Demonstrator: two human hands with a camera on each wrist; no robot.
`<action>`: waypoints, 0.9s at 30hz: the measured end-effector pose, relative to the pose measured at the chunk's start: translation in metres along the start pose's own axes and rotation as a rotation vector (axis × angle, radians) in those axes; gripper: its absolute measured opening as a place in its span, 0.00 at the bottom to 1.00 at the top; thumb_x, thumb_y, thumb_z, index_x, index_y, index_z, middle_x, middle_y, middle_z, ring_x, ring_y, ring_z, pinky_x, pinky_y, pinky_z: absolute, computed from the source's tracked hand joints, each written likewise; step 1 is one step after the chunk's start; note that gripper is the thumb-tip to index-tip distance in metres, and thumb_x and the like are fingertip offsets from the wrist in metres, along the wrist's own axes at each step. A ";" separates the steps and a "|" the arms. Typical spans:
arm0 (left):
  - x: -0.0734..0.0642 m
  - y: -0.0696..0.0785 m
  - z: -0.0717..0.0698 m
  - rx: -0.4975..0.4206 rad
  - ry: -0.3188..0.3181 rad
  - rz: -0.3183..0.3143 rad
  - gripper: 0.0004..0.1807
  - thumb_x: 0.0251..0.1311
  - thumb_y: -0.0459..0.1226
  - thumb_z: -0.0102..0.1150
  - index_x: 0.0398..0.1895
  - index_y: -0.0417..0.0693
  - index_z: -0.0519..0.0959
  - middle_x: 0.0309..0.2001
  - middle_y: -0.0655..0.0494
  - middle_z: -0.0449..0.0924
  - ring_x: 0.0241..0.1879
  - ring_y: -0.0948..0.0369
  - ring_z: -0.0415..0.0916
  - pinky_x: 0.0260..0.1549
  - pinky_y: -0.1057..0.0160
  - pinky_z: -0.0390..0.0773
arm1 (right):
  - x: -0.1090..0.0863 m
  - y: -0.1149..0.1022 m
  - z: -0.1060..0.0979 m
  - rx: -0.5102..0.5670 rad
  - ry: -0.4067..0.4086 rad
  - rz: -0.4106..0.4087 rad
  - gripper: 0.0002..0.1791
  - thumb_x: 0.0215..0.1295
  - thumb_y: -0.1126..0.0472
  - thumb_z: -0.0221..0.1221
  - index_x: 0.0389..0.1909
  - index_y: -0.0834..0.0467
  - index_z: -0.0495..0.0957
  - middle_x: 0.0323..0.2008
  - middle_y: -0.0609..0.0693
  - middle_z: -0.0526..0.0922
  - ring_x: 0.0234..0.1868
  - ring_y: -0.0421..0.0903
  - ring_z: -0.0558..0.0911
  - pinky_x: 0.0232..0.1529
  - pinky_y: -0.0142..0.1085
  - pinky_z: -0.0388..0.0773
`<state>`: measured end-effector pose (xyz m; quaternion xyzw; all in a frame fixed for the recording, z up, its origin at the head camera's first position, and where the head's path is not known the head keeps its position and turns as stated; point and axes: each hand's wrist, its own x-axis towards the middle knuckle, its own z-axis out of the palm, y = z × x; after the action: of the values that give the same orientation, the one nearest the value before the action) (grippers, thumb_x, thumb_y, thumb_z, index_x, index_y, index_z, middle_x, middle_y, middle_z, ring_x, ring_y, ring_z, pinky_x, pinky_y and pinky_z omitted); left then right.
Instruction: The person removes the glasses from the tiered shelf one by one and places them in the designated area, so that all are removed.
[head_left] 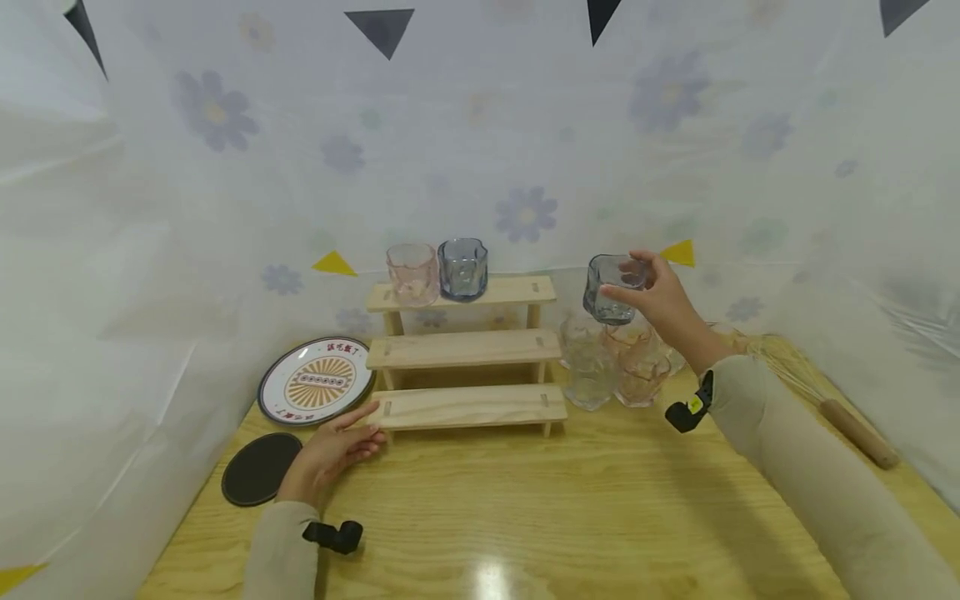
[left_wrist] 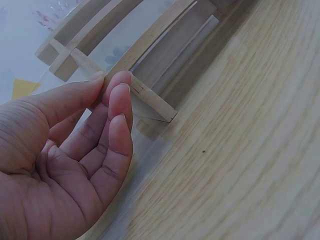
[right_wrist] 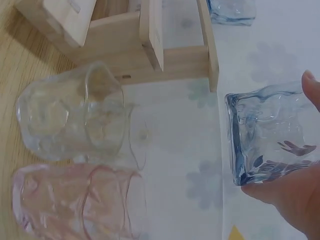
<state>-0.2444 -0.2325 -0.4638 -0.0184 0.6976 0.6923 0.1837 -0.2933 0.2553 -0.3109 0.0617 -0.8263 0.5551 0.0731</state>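
My right hand (head_left: pixel 660 302) grips a blue glass cup (head_left: pixel 609 292) between thumb and fingers, in the air above the other glasses at the right of the rack. In the right wrist view the cup (right_wrist: pixel 270 135) lies sideways across the picture, thumb along its side. A three-step wooden rack (head_left: pixel 465 348) stands on the table. My left hand (head_left: pixel 333 450) pinches the left end of its lowest step; in the left wrist view the thumb and forefinger meet at the step's corner (left_wrist: pixel 120 70). A pink glass (head_left: pixel 412 275) and another blue glass (head_left: pixel 462 269) stand side by side on the top step.
Clear glasses (head_left: pixel 588 379) and pink glasses (head_left: pixel 642 375) stand right of the rack. A whisk with a wooden handle (head_left: pixel 855 432) lies at the far right. Left are a patterned plate (head_left: pixel 273 390) and a black round coaster (head_left: pixel 258 471). White sheeting (head_left: pixel 480 167) surrounds the table.
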 end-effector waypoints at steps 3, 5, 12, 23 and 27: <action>0.000 0.001 0.000 0.003 -0.005 0.005 0.33 0.65 0.33 0.55 0.72 0.45 0.57 0.31 0.56 0.84 0.29 0.65 0.80 0.34 0.69 0.80 | -0.009 0.003 -0.013 -0.019 0.013 0.005 0.50 0.59 0.48 0.64 0.73 0.56 0.44 0.65 0.57 0.60 0.63 0.55 0.62 0.59 0.48 0.64; -0.001 0.001 0.000 0.003 -0.012 0.005 0.33 0.65 0.34 0.55 0.72 0.44 0.57 0.32 0.56 0.85 0.29 0.65 0.80 0.34 0.69 0.80 | -0.016 0.008 -0.021 -0.041 0.024 0.012 0.50 0.60 0.48 0.63 0.73 0.56 0.44 0.64 0.55 0.61 0.64 0.55 0.62 0.59 0.47 0.65; -0.002 0.001 0.000 -0.003 -0.011 0.002 0.33 0.66 0.34 0.55 0.72 0.44 0.56 0.32 0.55 0.85 0.29 0.66 0.80 0.33 0.69 0.80 | -0.044 0.031 -0.044 -0.093 0.052 0.053 0.48 0.61 0.48 0.62 0.73 0.57 0.44 0.60 0.49 0.64 0.57 0.47 0.65 0.47 0.28 0.70; -0.003 0.002 -0.001 -0.007 -0.007 -0.007 0.33 0.65 0.35 0.56 0.72 0.46 0.57 0.32 0.55 0.85 0.29 0.65 0.80 0.33 0.69 0.80 | -0.075 0.072 -0.073 -0.178 0.099 0.075 0.48 0.63 0.49 0.61 0.73 0.62 0.44 0.54 0.38 0.66 0.54 0.44 0.65 0.39 0.26 0.71; -0.002 0.002 -0.001 -0.009 -0.002 -0.011 0.33 0.65 0.35 0.56 0.72 0.46 0.57 0.33 0.55 0.85 0.29 0.65 0.80 0.33 0.69 0.80 | -0.083 0.086 -0.080 -0.184 0.096 0.104 0.49 0.63 0.48 0.60 0.73 0.62 0.41 0.54 0.38 0.65 0.57 0.49 0.62 0.44 0.32 0.70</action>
<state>-0.2431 -0.2343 -0.4608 -0.0225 0.6941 0.6945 0.1882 -0.2238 0.3631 -0.3751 -0.0147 -0.8715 0.4820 0.0890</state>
